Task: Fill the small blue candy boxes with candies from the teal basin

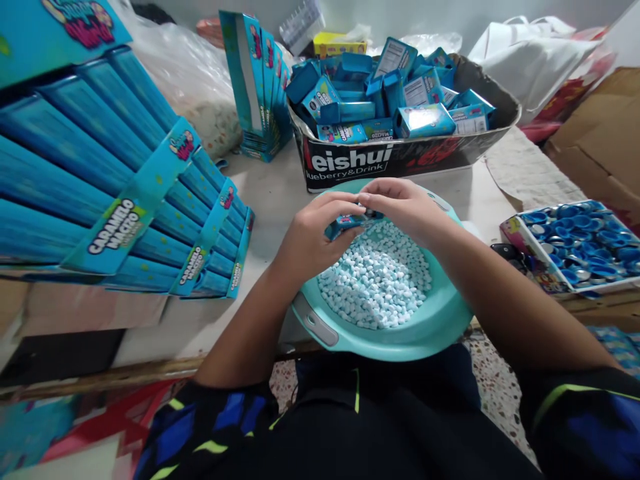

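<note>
The left hand [315, 223] grips a small blue box [346, 222] above the teal basin [447, 300] of pale pellets [375, 283], right hand [403, 203] meeting it; from the basin, I see a box-filled carton [400, 160] at twelve o'clock; blue display packs [135, 180] toward ten; a tray [543, 270] of blue pieces [583, 243] at three.

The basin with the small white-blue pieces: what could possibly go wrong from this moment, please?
The basin seems to reach past the near edge of the table, so a push could tip it and spill the pieces.
The left hand holds a box over the basin; if the grip slips, it might drop in.
Behind the basin, piled boxes rise above the rim of the carton, and a bump might topple one.
</note>
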